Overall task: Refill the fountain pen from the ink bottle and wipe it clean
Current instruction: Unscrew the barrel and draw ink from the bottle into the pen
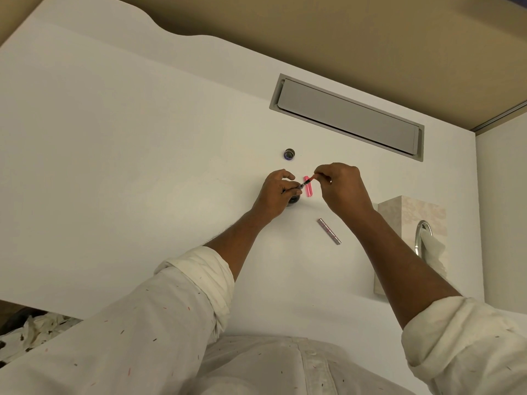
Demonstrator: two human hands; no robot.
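- My left hand (278,192) curls its fingers round the lower end of the slim dark fountain pen section (306,183), tilted above the dark glass ink bottle (293,200), which the hand mostly hides.
- My right hand (340,185) pinches the pen's pinkish upper end.
- A translucent pink barrel (308,191) lies on the white desk (142,166) between my hands.
- From the bottle, a round dark bottle cap (289,154) sits at 12 o'clock and a silver metal tube (329,231) lies at 5 o'clock.
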